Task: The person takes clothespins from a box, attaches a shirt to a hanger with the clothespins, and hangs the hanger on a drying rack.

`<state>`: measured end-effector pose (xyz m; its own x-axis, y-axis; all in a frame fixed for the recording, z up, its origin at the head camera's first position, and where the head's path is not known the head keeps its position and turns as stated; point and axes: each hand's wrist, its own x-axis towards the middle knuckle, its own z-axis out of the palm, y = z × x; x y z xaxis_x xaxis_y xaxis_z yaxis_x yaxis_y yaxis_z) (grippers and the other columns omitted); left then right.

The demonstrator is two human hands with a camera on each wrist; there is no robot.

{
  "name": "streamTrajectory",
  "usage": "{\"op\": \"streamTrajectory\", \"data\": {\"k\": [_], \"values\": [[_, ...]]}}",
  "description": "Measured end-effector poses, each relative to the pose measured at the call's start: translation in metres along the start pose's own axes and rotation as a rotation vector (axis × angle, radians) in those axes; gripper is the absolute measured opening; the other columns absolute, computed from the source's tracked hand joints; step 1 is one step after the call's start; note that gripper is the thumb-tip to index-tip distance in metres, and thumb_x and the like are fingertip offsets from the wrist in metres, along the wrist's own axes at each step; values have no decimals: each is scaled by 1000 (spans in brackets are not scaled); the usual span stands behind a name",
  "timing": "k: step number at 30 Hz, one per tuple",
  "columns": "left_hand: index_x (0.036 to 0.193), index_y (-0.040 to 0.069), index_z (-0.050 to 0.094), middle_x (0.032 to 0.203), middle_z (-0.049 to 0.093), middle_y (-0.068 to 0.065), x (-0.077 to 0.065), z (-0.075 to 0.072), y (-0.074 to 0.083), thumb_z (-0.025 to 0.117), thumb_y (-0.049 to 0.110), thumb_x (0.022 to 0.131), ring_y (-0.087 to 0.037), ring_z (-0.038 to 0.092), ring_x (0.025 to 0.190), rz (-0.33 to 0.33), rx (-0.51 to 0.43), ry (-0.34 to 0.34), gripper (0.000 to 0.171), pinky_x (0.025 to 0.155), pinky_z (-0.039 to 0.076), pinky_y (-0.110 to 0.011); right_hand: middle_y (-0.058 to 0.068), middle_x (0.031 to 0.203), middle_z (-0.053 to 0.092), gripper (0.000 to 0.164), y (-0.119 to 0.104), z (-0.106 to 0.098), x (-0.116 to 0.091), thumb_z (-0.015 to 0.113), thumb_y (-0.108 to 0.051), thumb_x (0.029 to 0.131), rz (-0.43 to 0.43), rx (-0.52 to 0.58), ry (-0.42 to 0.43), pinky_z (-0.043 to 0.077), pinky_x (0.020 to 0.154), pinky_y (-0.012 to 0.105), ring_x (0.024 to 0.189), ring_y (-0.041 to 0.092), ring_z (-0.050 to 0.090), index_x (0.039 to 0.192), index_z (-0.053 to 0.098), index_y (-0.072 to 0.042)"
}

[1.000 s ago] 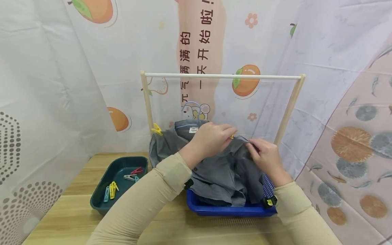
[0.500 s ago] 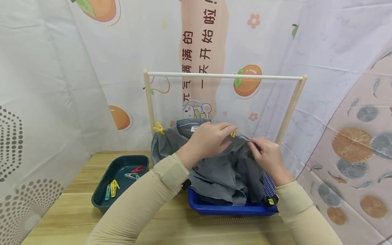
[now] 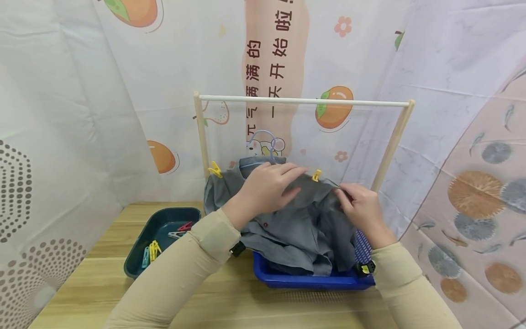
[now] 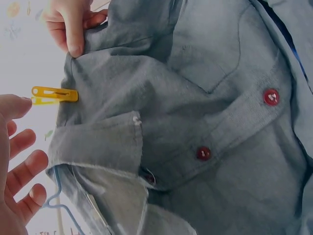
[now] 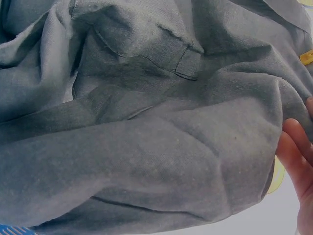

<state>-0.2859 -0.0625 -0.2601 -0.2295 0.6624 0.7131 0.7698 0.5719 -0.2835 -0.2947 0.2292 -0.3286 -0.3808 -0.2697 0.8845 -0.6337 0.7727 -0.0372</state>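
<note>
A grey button-up shirt (image 3: 296,233) is draped on a light blue hanger (image 3: 274,145), its lower part bunched over a blue basket (image 3: 316,282). One yellow clothespin (image 3: 215,169) clips the shirt's left-side shoulder. Another yellow clothespin (image 4: 54,94) bites the opposite shoulder edge near the collar. My left hand (image 3: 263,189) is just left of that second clothespin, fingers spread and holding nothing, as the left wrist view shows. Farther out along the same shoulder, my right hand (image 3: 361,205) pinches the cloth between thumb and fingers. Red buttons (image 4: 271,97) run down the front.
A rack with a white rail (image 3: 304,100) and wooden posts stands behind the shirt. To the left on the wooden table (image 3: 102,265), a dark green tray (image 3: 131,269) contains several clothespins, including yellow (image 3: 154,250) and red (image 3: 185,226) ones. Printed curtains enclose the area.
My left hand has let go of the yellow clothespin and moved left, leaving it clipped on the shoulder. The right hand keeps its pinch on the shirt.
</note>
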Motion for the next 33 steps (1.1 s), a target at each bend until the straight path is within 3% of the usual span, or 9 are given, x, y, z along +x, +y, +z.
{"op": "streamTrajectory", "data": {"k": [5,14,23,33], "values": [[132,13,67,125,69,-1,-7,-6,-4,72,31,95,-16,70,103,-14,0,3,42,82,55,-42,15,87,73,6,1,-1,1,76,-6,88,5,-12,-6,56,64,52,76,33,70,93,75,-1],[132,10,67,124,70,-5,-17,-17,-14,74,30,94,-20,69,106,-52,-7,27,43,82,55,-42,14,85,73,8,0,-5,3,75,-7,89,38,-27,12,54,60,50,70,30,68,93,74,0],[130,10,68,122,71,-8,-27,-29,-25,75,30,93,-24,71,97,-118,-13,59,43,72,53,-41,15,84,72,6,1,-10,7,74,-6,91,43,-54,12,54,59,47,68,27,66,93,74,0],[129,7,69,119,71,-8,-45,-36,-36,75,29,91,-27,70,99,-186,-56,98,44,81,55,-45,18,85,72,8,2,-19,8,72,-5,92,71,-52,25,55,62,50,69,31,68,95,75,2]]}}
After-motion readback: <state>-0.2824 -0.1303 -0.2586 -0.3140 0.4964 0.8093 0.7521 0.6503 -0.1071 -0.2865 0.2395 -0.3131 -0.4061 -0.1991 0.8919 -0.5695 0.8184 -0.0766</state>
